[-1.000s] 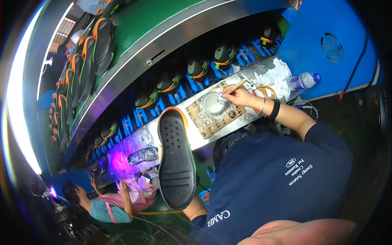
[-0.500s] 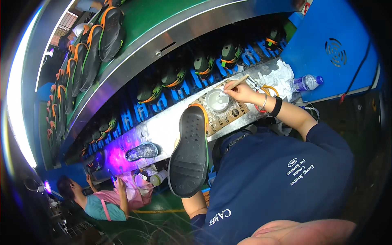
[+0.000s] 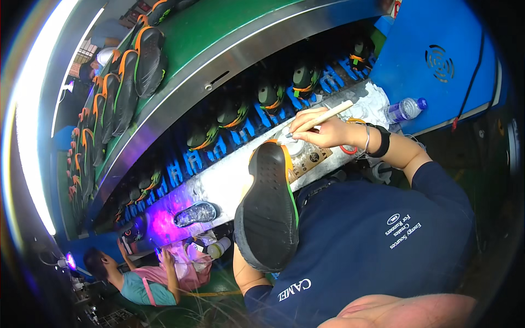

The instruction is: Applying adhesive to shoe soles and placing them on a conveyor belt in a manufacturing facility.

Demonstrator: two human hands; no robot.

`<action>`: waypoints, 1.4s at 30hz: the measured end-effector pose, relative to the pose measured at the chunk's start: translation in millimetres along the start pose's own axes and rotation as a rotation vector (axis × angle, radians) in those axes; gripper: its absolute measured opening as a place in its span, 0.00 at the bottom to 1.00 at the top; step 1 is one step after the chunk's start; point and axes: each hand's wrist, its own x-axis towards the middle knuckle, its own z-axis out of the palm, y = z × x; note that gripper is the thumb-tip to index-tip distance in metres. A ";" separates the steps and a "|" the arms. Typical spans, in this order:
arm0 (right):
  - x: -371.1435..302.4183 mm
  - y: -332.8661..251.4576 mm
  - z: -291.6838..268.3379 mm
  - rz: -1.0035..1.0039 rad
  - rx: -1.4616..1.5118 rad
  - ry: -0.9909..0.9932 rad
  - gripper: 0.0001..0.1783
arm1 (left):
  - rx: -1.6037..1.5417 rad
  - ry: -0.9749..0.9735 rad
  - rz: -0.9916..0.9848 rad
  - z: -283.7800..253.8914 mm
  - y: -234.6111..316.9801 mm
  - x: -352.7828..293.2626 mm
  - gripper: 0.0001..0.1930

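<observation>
Green conveyor (image 3: 235, 27), upper part of the frame, carried black shoes with orange trim along its left end. Blue machine cabinet (image 3: 418, 63), upper right. Long metal workbench (image 3: 210, 183), running diagonally through the middle, with a row of dark shoes (image 3: 270, 95) among blue fixtures above its far edge. Black shoe sole (image 3: 266, 210) with orange and green edging, lower centre, held up before the bench, underside to the camera. Left hand: hidden behind this sole, only its forearm (image 3: 247, 269) showing below, so its grip could not be told; a slack hold there, if such it was, could have let the sole tilt or drop. Right hand (image 3: 317, 128), centre, fingers closed about a brush. Brown printed sheet (image 3: 318, 159), under the right hand. Clear bottle (image 3: 407, 110), right, lying on its side. Pale bowl (image 3: 296, 148), centre, largely masked by sole and hand; with its rim so covered, a low wrist or a dipped sole end risked knocking it. Pale-handled brush (image 3: 331, 115), its working end beside the sole's orange end, contact not discernible; an unsteady wrist could have smeared that edging, should the bristles have been wet.
</observation>
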 end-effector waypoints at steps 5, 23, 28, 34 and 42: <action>12.4 -6.2 6.6 -0.100 -0.033 -0.002 0.04 | -0.007 0.003 -0.036 15.2 8.3 -4.1 0.21; -3.6 -9.8 7.8 -0.054 0.057 -0.035 0.05 | 0.074 -0.006 -0.025 45.4 20.4 1.4 0.21; -2.4 -12.4 4.5 0.001 0.087 0.080 0.04 | 0.241 -0.078 0.105 52.9 23.9 4.9 0.20; 11.2 -10.6 0.3 -0.162 -0.126 0.182 0.04 | 0.266 -0.006 0.066 42.5 22.4 11.7 0.20; 0.8 -29.4 17.5 -0.012 0.042 0.110 0.03 | 0.495 -0.036 0.279 43.1 25.4 20.6 0.21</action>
